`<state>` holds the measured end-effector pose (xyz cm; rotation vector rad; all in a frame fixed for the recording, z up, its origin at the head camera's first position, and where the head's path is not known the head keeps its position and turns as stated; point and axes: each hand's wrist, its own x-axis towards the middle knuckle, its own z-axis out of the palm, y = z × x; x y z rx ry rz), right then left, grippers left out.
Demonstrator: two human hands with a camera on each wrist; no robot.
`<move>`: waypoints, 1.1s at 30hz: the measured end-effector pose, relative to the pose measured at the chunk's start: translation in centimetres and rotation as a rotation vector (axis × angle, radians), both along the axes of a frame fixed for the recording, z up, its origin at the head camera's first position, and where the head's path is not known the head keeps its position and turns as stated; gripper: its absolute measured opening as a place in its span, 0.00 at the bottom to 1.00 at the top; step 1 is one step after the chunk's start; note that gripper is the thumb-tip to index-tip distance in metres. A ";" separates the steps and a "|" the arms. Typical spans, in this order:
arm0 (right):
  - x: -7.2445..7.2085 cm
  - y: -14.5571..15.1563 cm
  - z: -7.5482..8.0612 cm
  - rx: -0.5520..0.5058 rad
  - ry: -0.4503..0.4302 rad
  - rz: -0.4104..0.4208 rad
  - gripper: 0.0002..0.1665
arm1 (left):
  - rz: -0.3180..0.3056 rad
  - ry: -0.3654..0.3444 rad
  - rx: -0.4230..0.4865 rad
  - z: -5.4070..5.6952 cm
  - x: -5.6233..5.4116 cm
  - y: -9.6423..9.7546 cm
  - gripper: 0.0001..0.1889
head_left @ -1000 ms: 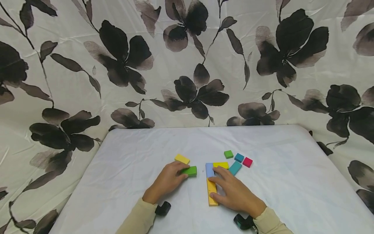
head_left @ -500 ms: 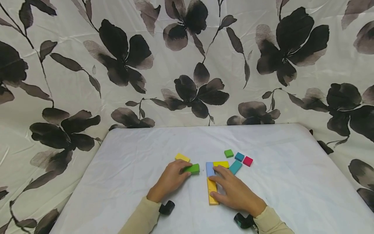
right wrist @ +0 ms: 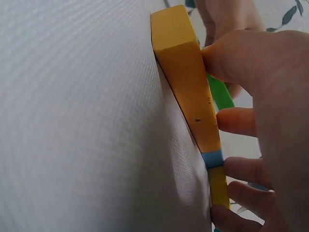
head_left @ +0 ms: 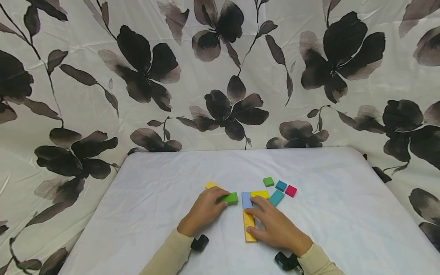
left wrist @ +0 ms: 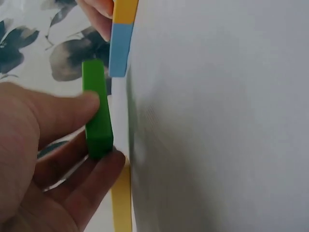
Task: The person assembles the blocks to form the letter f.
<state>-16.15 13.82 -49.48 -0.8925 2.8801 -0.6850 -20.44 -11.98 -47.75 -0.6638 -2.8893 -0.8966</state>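
My left hand (head_left: 203, 212) pinches a green rectangular block (head_left: 231, 198) between thumb and fingers, just left of the light blue block (head_left: 246, 200) and apart from it. In the left wrist view, the thumb lies on one face of that green block (left wrist: 99, 125) and fingertips touch its near end. My right hand (head_left: 280, 229) rests its spread fingertips on a joined row: a long orange-yellow block (head_left: 249, 227), the light blue one at its far end, and a yellow block (head_left: 260, 194) pointing right from there. Partly behind the left hand lies another yellow block (head_left: 211, 185).
A teal block (head_left: 277, 198) lies slanted by the yellow block's right end. Beyond it are a small green block (head_left: 269, 181), a small blue block (head_left: 281, 185) and a red block (head_left: 291, 191). All lie on a white-covered table (head_left: 154, 179) before a floral cloth (head_left: 192, 84).
My left hand has moved to the right with the green block, narrowing the gap to the light blue block. The right hand and the blocks under it have stayed in place.
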 end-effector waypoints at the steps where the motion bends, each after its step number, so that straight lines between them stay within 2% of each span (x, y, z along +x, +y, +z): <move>1: 0.0 0.0 0.0 0.001 0.002 0.001 0.32 | 0.007 0.003 -0.001 0.0 0.0 0.1 0.17; 6: 0.1 0.0 0.0 0.001 0.001 0.008 0.32 | 0.036 0.009 0.011 0.1 -0.2 0.7 0.17; 13: 0.1 -0.1 0.0 0.004 -0.007 0.000 0.33 | 0.040 -0.002 -0.014 0.1 -0.3 1.3 0.16; 33: 0.1 0.0 0.1 -0.006 0.005 0.007 0.32 | 0.017 0.031 -0.101 -0.1 -0.4 2.1 0.15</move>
